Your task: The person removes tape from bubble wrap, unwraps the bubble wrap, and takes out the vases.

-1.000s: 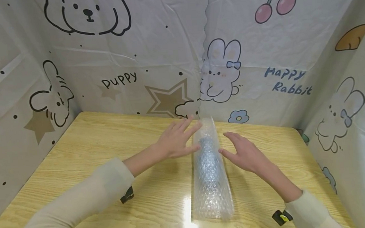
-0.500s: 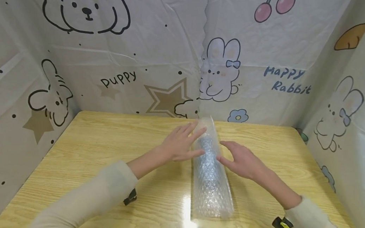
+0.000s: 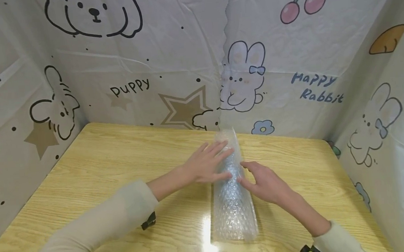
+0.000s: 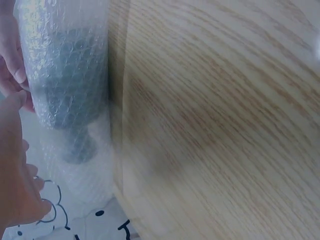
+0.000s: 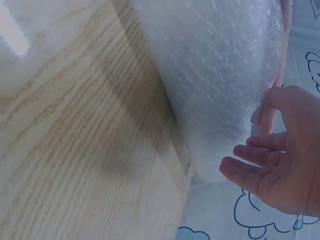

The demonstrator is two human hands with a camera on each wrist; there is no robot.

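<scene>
A roll of clear bubble wrap (image 3: 234, 213) lies lengthwise on the table, with a bluish, bottle-like shape showing through it in the left wrist view (image 4: 75, 85). My left hand (image 3: 208, 162) lies over its upper left part, fingers spread and fairly straight. At the roll's right edge is my right hand (image 3: 267, 182), its thumb and index fingertips at the wrap. In the right wrist view, the right hand's (image 5: 285, 155) fingers are slightly bent beside the bubble wrap (image 5: 215, 75), holding nothing.
The wooden table (image 3: 120, 159) extends to both sides of the roll. Printed cloth (image 3: 182, 45) with cartoon animals hangs behind the table and along its left and right sides. A bright reflection shines near the front of the tabletop.
My left hand has moved right and nearer, further over the wrap. The right hand has shifted slightly left and nearer, to the wrap's edge. The roll has stayed in place.
</scene>
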